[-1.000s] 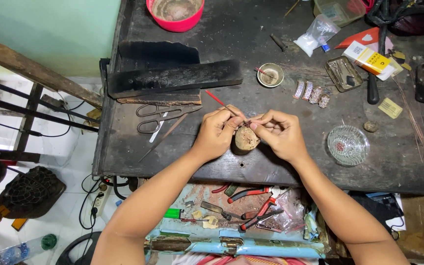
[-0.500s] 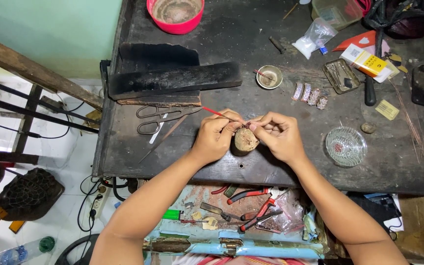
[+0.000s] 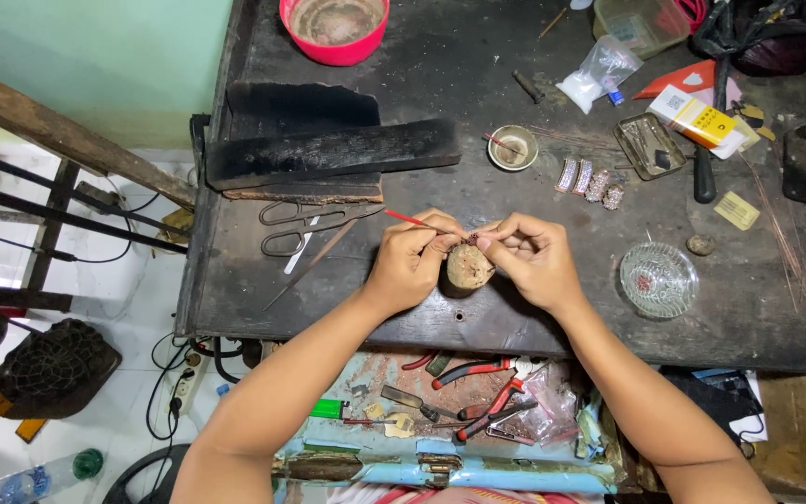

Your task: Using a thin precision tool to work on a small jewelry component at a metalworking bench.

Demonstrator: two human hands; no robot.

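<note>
My left hand (image 3: 414,259) pinches a thin red-handled tool (image 3: 409,219) whose handle sticks out up and to the left. My right hand (image 3: 532,257) pinches something very small at its fingertips, too small to identify. Both sets of fingertips meet just above a round tan wooden block (image 3: 469,268) that stands on the dark worn workbench (image 3: 347,289) between the hands.
Scissors (image 3: 305,227) and a charred black block (image 3: 333,151) lie left of my hands. A small metal dish (image 3: 513,147), a row of little jewelled pieces (image 3: 590,181), a metal tray (image 3: 649,146) and a glass dish (image 3: 658,279) lie to the right. A pink bowl (image 3: 332,45) sits at the back. Pliers (image 3: 478,372) lie in the open drawer below.
The red tool's handle has swung lower and further left. Both hands stay pressed together over the wooden block, with only small finger movements.
</note>
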